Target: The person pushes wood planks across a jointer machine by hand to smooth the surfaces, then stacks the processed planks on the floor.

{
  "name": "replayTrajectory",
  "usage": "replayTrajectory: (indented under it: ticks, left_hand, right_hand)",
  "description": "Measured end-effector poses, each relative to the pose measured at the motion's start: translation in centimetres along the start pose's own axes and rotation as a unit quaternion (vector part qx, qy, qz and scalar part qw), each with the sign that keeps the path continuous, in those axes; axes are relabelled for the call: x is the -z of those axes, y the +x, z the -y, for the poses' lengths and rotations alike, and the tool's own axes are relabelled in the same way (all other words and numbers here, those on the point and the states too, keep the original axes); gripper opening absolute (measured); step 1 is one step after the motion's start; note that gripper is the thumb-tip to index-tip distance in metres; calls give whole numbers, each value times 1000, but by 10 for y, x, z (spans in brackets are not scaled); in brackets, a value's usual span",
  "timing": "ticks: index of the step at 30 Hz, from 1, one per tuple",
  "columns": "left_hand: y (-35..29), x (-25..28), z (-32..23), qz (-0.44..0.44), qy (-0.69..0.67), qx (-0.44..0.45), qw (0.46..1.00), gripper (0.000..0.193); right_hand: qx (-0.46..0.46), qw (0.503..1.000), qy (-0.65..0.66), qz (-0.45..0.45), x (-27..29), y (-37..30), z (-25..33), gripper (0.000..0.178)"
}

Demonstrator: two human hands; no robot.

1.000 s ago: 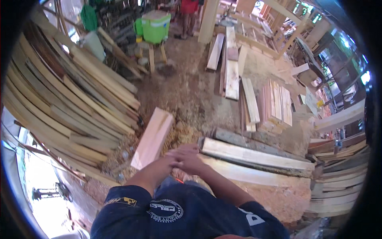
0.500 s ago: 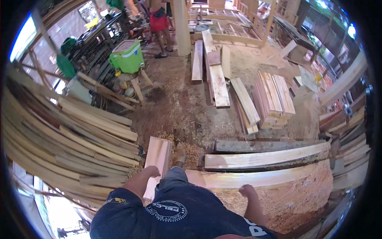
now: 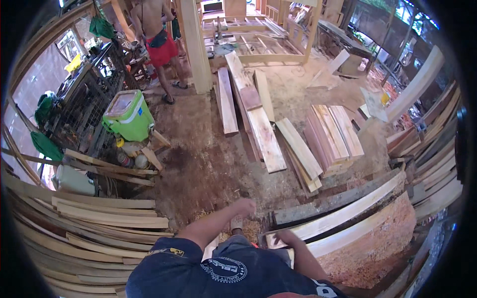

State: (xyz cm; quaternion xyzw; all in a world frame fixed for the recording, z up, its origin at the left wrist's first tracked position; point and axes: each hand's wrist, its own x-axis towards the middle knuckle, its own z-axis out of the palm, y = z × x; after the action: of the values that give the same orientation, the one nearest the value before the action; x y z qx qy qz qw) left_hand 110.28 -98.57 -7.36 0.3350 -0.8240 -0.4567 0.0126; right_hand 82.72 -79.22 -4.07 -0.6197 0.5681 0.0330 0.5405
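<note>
My left hand (image 3: 243, 205) swings out in front of my body over the sawdust-strewn floor, its fingers loosely curled with nothing visible in them. Lower and to the right, my right hand (image 3: 286, 238) hangs just over the near end of a long pale plank (image 3: 343, 213); its fingers point downward, partly apart, and hold nothing I can see. Whether it touches the plank is unclear. A pale board (image 3: 210, 247) shows in part beside my left leg, mostly hidden by my arm and shirt. One foot (image 3: 237, 223) stands among wood shavings.
Long boards (image 3: 99, 213) are stacked at left. Ahead lie loose planks (image 3: 263, 134) and a neat board stack (image 3: 333, 136). A green cooler (image 3: 130, 116) stands on a wooden support near a post (image 3: 196, 49). A person in red shorts (image 3: 161, 52) stands beyond. Shavings (image 3: 367, 243) heap at right.
My body has moved forward, so the planks, stack and cooler appear nearer. My left arm has swung forward and right; my right hand has come inward. The board by my left leg is now mostly covered.
</note>
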Motion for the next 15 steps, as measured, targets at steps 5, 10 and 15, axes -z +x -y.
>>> replayTrajectory:
  ticks: [5,10,15]
  left_hand:
    - [-2,108,26,-184,-46,94,977,35]
    - [-50,138,65,93,179,290,935,41]
    - [-72,118,59,239,193,228,924,44]
  right_hand:
    - [-102,875,434,-191,71,-38,7,43]
    - [-235,813,474,-244,43,-60,-26,50]
    - [-244,831,477,-151,-80,-74,-174,27]
